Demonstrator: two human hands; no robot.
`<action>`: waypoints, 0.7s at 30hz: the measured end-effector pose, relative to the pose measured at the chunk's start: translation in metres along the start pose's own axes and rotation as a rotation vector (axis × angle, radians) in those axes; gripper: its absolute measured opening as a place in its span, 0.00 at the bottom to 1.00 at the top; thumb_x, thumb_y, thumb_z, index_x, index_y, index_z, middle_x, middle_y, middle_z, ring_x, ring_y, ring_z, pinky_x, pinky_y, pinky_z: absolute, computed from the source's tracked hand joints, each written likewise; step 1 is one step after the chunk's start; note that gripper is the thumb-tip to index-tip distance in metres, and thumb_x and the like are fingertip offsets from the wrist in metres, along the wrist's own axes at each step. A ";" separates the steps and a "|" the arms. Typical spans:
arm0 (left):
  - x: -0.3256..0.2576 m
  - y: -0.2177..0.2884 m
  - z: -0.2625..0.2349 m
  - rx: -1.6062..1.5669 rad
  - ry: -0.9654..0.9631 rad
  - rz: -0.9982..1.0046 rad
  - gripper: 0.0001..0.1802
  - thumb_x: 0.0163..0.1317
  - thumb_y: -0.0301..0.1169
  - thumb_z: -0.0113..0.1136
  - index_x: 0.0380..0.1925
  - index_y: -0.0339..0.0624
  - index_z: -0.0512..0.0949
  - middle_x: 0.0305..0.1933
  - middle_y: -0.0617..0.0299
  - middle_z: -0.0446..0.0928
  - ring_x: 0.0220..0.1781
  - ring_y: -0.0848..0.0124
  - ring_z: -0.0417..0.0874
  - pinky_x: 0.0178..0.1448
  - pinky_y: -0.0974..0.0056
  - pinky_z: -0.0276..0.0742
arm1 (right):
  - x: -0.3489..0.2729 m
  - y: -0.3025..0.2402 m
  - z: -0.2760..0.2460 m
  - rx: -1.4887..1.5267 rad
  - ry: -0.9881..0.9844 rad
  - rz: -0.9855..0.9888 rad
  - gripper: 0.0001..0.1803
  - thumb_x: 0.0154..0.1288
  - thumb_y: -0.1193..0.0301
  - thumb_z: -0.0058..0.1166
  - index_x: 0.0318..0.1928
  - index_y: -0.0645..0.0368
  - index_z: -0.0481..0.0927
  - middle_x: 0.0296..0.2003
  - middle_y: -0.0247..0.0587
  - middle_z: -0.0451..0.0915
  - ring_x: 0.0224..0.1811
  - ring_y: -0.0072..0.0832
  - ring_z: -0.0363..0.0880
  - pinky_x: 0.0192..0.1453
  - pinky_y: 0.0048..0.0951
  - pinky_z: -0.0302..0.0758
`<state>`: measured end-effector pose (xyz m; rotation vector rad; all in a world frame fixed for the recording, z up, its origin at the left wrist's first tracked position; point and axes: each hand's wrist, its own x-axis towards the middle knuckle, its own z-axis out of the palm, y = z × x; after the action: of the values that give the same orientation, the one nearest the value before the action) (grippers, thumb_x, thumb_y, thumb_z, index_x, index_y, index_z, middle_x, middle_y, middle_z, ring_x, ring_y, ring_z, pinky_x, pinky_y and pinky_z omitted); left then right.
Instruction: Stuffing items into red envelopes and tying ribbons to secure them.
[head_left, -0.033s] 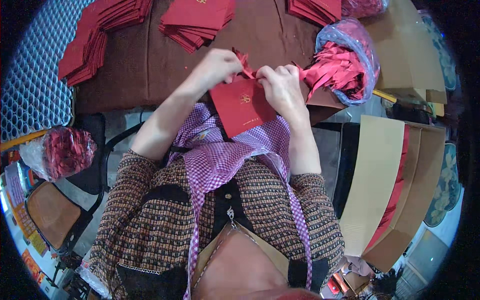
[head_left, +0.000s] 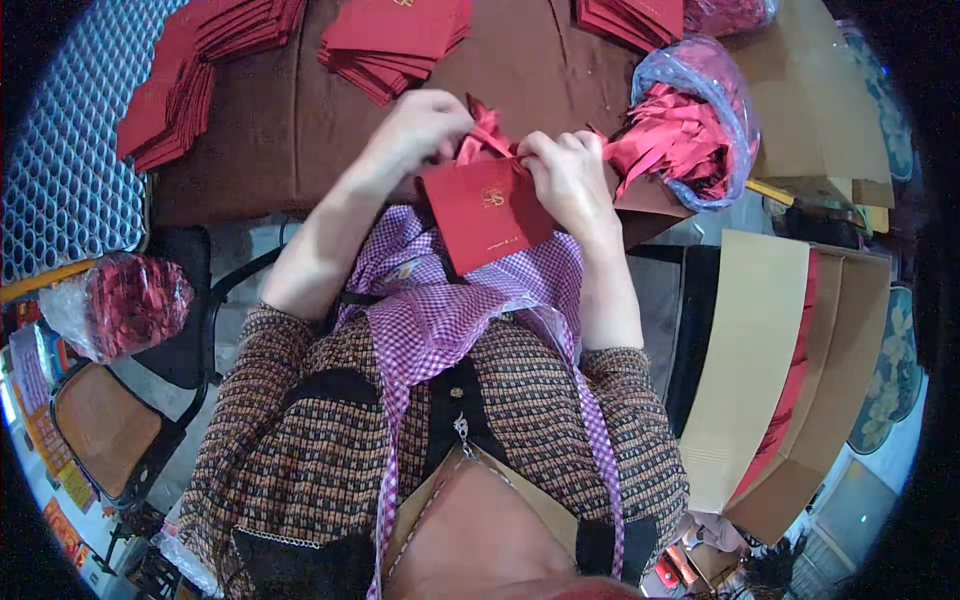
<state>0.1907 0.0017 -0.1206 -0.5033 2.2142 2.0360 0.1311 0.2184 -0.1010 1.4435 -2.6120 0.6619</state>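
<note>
A flat red square card or paper bag with a gold emblem hangs tilted over the table's front edge, above my lap. My right hand is closed on its upper right corner, thumb and fingers pinched there. Along the card's top edge, a shiny red ribbon runs between my hands. My left hand has its fingers curled at the ribbon's left side, and they look closed on it. The fingertips are partly hidden and slightly blurred.
Stacks of red cards lie across the brown tablecloth. Beside my right hand, a clear plastic bag spills red ribbons. An open cardboard box stands at right. A chair and wrapped red bundle are at left.
My left hand has shifted slightly up and to the left, and more of the ribbon shows between my hands. The card has tipped a little; my right hand stays nearly in place.
</note>
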 end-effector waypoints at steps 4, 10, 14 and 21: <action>0.001 -0.009 -0.026 -0.186 0.350 0.073 0.09 0.60 0.33 0.57 0.24 0.42 0.76 0.17 0.69 0.71 0.14 0.81 0.68 0.17 0.74 0.58 | -0.002 0.004 -0.004 -0.020 -0.008 0.043 0.04 0.58 0.72 0.54 0.35 0.53 0.78 0.24 0.40 0.77 0.33 0.38 0.76 0.56 0.40 0.63; -0.023 -0.004 -0.017 0.464 0.412 0.245 0.11 0.59 0.35 0.61 0.34 0.36 0.77 0.27 0.61 0.75 0.35 0.69 0.78 0.42 0.67 0.73 | -0.003 0.010 0.002 -0.013 -0.021 0.088 0.04 0.58 0.72 0.55 0.35 0.54 0.78 0.26 0.40 0.78 0.34 0.38 0.77 0.56 0.43 0.63; -0.033 -0.022 0.000 0.342 -0.140 0.403 0.10 0.55 0.29 0.63 0.36 0.36 0.77 0.34 0.60 0.72 0.36 0.73 0.74 0.42 0.69 0.72 | -0.001 0.017 0.005 0.047 -0.041 0.087 0.07 0.58 0.72 0.54 0.38 0.55 0.79 0.27 0.42 0.79 0.36 0.38 0.78 0.55 0.39 0.65; -0.029 -0.047 -0.010 0.429 -0.120 0.348 0.11 0.55 0.30 0.63 0.35 0.34 0.76 0.34 0.59 0.72 0.35 0.73 0.74 0.42 0.68 0.70 | -0.037 0.081 0.007 0.389 0.337 0.586 0.11 0.63 0.75 0.53 0.45 0.63 0.79 0.33 0.40 0.82 0.32 0.19 0.79 0.36 0.25 0.75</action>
<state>0.2334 -0.0058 -0.1559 0.0485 2.6997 1.5774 0.0855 0.2823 -0.1444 0.5092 -2.7049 1.3944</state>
